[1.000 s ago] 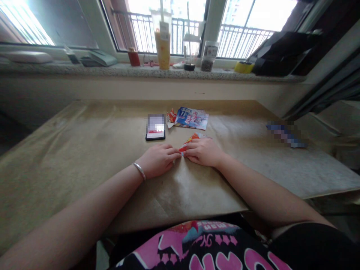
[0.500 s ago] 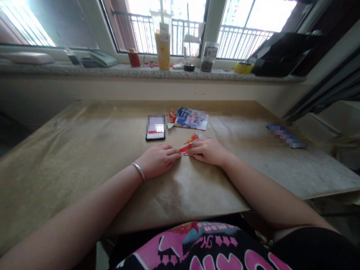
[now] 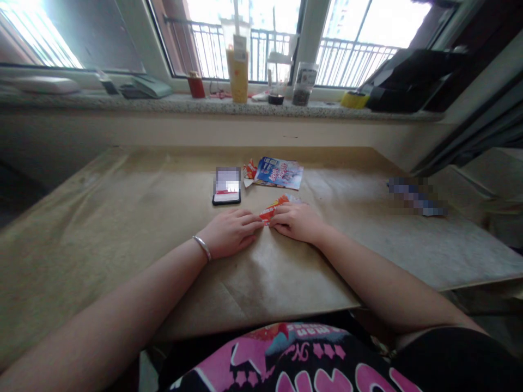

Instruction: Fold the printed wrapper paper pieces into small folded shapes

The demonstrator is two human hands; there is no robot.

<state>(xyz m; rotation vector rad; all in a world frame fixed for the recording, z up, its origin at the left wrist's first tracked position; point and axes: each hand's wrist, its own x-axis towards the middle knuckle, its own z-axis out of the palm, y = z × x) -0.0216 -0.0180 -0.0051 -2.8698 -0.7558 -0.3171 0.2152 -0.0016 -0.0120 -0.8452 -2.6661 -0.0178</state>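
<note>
A folded sheet of red and orange printed paper [image 3: 274, 209] lies on the table between my hands. My left hand [image 3: 235, 231], a silver bangle at its wrist, holds the paper's left corner down with closed fingers. Over the right part of the paper rests my right hand [image 3: 297, 220], its bent fingers pressed along the lower edge and hiding some of the sheet. Behind the paper is a stack of blue printed leaflets [image 3: 280, 173], and a small folded red and white paper piece [image 3: 249, 172] touches or nearly touches its left side.
A phone [image 3: 227, 186] lies beyond my left hand. Toward the table's right edge is a blurred blue item [image 3: 414, 197]. The windowsill [image 3: 180, 104] holds a tall yellow drink cup [image 3: 238, 73], a red jar [image 3: 196, 86], yellow tape [image 3: 354, 100] and a black bag [image 3: 402, 81].
My right hand has slid slightly left along the paper's lower edge, closer to my left hand. The left hand stays nearly in place.
</note>
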